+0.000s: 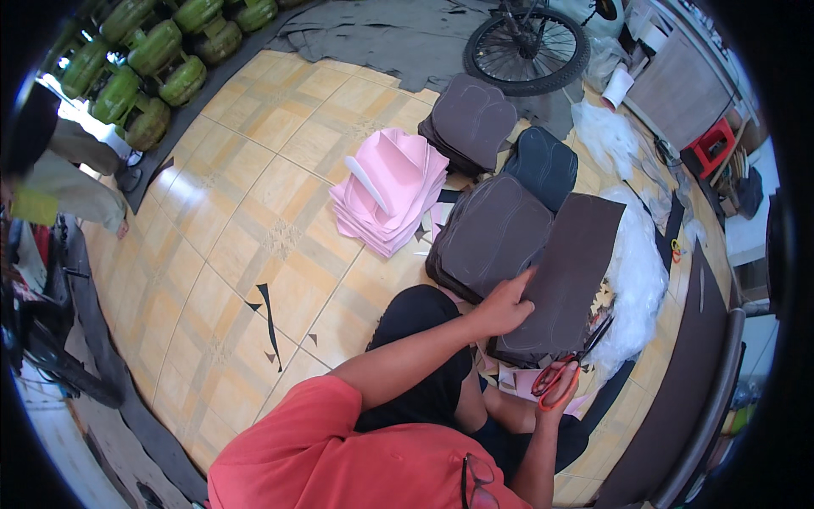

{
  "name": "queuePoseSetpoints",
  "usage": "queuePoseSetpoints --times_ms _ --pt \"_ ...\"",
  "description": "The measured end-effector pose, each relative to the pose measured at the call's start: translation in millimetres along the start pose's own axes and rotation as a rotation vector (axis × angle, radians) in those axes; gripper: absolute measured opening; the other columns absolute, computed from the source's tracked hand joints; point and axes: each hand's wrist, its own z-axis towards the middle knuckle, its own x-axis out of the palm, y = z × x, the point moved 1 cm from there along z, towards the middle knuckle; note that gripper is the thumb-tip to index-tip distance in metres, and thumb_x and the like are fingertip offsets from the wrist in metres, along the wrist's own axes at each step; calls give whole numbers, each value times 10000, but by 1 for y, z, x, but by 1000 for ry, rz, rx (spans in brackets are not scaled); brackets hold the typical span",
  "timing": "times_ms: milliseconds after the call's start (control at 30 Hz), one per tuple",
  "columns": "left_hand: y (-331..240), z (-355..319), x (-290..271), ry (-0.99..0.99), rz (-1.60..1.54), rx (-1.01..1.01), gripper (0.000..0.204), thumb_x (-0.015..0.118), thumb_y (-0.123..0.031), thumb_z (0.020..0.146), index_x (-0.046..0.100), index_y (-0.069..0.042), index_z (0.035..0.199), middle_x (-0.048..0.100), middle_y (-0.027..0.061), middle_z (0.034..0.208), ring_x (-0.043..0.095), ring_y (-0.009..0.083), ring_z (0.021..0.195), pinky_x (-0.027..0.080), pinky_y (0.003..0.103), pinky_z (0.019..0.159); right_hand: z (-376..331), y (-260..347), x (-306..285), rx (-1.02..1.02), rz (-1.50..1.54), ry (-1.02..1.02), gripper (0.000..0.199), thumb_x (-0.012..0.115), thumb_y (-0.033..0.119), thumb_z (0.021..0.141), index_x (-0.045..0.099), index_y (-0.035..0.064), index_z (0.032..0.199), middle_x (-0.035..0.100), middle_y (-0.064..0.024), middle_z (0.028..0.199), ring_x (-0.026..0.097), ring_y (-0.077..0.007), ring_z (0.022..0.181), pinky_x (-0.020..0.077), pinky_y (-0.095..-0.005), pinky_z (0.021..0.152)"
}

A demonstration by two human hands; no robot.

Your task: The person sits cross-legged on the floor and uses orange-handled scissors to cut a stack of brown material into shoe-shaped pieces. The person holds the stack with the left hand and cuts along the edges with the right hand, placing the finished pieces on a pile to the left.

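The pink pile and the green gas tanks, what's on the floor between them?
Only bare tiled floor between the pink pile and green gas tanks, in the head view.

1. The floor (254,212) is tan and beige tile, in bright daylight.
2. Green gas cylinders (157,59) stand along its upper left edge.
3. A bicycle wheel (526,47) stands on a grey mat (381,34) at the top.
4. A red stool (712,146) sits by a cabinet (678,85), upper right.

We wear a coral-red short-sleeved shirt (339,458) and black trousers (424,339); our forearms are bare, and red-framed glasses (476,483) hang at our collar.
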Motion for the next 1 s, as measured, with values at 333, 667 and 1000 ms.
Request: queuePoseSetpoints --times_ms 333,667,1000 --pt "6 3 -5 -9 -49 -13 658 556 -71 815 305 114 1394 555 300 1241 548 380 1180 399 380 1001 8 7 17 -55 -22 -14 454 379 412 1014 506 33 799 462 -33 549 445 -111 393 358 -230 358" --pt "13 5 -6 8 18 -71 568 567 -80 819 404 67 1343 591 262 1193 573 340 1138 410 368 985 4 -2 8 -6 -129 -12 452 435 371 1000 520 7 747 474 -52 528 470 -125 403 373 -255 380" --pt "40 5 -10 -320 54 -140 534 615 -126 807 452 97 1264 587 246 1177 578 342 1104 432 380 961 -4 23 15 -4 -291 -32 370 517 338 972 553 38 759 472 10 547 449 -82 430 348 -239 392"
